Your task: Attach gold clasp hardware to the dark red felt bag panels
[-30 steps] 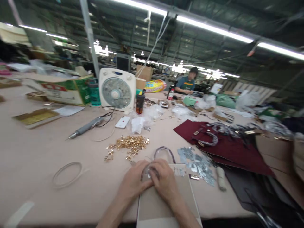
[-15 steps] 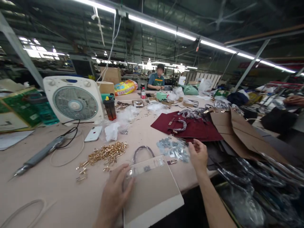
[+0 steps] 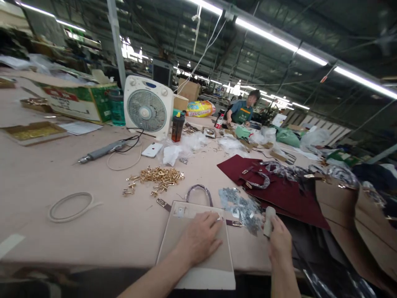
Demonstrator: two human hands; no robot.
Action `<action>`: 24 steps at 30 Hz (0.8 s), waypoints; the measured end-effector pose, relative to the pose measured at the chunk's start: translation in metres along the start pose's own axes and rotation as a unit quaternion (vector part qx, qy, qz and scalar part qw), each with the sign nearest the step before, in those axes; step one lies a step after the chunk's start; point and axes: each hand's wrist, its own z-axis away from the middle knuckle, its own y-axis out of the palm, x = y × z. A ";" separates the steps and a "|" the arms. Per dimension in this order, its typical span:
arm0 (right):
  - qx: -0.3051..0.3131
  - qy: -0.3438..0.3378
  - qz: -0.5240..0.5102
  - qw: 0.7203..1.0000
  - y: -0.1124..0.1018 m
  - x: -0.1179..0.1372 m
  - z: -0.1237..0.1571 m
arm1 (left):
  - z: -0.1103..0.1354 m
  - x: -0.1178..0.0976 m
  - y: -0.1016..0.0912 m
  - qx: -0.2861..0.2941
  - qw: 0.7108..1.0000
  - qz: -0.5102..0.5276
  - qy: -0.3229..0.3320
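My left hand (image 3: 203,234) lies palm down on a beige bag panel (image 3: 203,277), its fingertips by the panel's upper right corner. Whatever is right under those fingertips is hidden. A dark purple looped handle (image 3: 198,188) sticks out past the panel's far edge, and a short strap with a gold buckle (image 3: 236,224) shows at its right side. To the right of the panel, my right hand (image 3: 281,240) is closed round a pale grey cylindrical tool (image 3: 269,219), held slightly above the table. Small flat silver metal plates (image 3: 245,209) are spread just beyond that hand.
Gold fittings (image 3: 159,177) are heaped beyond the panel. Dark red bag pieces (image 3: 279,194) and brown ones (image 3: 336,198) are stacked at right. A grey electric screwdriver (image 3: 102,152), phone (image 3: 151,150) and fan (image 3: 147,109) stand or lie left. A co-worker (image 3: 242,111) is across the table.
My left hand has moved from the panel's left edge to its upper right corner. My right hand, empty before, now holds the pale cylindrical tool. The view has swung left.
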 end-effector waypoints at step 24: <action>0.217 0.058 -0.411 0.884 0.151 0.061 0.050 | -0.007 0.002 0.007 -0.011 1.000 -0.026 -0.003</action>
